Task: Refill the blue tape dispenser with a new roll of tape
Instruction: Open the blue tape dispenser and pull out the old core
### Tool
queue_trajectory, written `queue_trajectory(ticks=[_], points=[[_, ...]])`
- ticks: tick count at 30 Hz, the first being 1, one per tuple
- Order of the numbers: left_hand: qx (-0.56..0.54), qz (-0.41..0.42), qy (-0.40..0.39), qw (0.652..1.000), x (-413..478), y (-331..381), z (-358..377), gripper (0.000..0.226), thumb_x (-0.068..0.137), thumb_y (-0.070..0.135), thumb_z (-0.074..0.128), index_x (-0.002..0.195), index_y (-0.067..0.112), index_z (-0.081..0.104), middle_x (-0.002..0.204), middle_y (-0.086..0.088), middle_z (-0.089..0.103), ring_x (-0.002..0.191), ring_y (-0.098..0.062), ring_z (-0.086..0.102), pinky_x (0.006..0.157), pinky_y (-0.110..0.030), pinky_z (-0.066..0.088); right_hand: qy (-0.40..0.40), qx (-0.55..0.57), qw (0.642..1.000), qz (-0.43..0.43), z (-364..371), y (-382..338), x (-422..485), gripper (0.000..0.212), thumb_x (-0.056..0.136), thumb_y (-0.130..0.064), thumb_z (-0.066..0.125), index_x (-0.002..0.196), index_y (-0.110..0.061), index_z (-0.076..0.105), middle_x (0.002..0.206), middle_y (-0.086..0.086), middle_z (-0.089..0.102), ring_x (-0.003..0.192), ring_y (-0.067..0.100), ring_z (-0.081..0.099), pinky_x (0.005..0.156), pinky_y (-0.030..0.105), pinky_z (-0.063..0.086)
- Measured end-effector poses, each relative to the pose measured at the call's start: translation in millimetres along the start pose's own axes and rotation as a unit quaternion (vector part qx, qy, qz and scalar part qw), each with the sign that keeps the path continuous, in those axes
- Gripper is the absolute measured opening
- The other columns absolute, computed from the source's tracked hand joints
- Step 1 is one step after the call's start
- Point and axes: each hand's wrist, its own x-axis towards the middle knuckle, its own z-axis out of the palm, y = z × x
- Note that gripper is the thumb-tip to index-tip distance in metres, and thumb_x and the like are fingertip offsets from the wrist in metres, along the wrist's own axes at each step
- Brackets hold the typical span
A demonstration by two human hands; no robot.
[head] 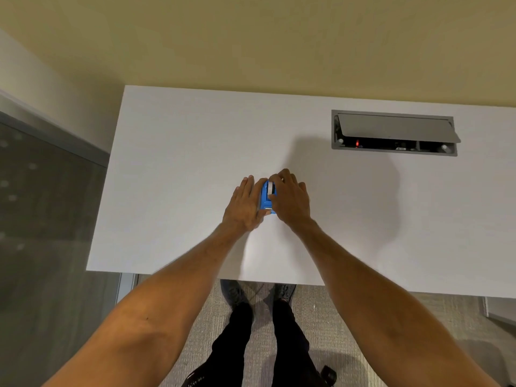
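Blue tape dispenser (265,199) mid-way across white table (181,163), flanked by both hands: left hand (244,203) flat, fingers straight against its left side; right hand (291,201) curled round white tape roll (270,187) at its far end

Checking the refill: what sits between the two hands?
The blue tape dispenser with a white tape roll at its far end, head view.

White table (181,163) carrying blue tape dispenser (265,199) near middle, dispenser sitting directly on surface. Grey cable hatch (393,129) sitting recessed toward far right, lid standing tilted open.
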Motion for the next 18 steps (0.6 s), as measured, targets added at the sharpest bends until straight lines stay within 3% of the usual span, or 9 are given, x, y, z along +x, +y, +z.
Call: queue_trajectory(ticks=[12, 18], points=[[0.011, -0.010, 0.005, 1.000, -3.2, 1.7, -0.1, 0.123, 0.072, 0.083, -0.002, 0.173, 0.014, 0.009, 0.182, -0.017, 0.009, 0.171, -0.036, 0.007, 0.139, -0.048, 0.013, 0.010, 0.018, 1.000, -0.001, 0.8, 2.4, -0.6, 0.043, 0.102, -0.029, 0.067, 0.141, -0.019, 0.052, 0.139, 0.003, 0.055, 0.118, 0.020, 0.060, 0.097, 0.037, 0.052], [0.010, -0.012, 0.009, 1.000, 0.2, 0.2, 6.0, 0.096, 0.097, 0.071, 0.023, 0.174, 0.015, 0.007, 0.182, -0.017, 0.007, 0.171, -0.036, 0.006, 0.140, -0.048, 0.011, 0.017, 0.028, 0.999, 0.000, -0.1, 1.3, -4.1, 0.042, 0.102, -0.029, 0.067, 0.140, -0.021, 0.052, 0.135, 0.000, 0.057, 0.113, 0.018, 0.062, 0.097, 0.037, 0.052]])
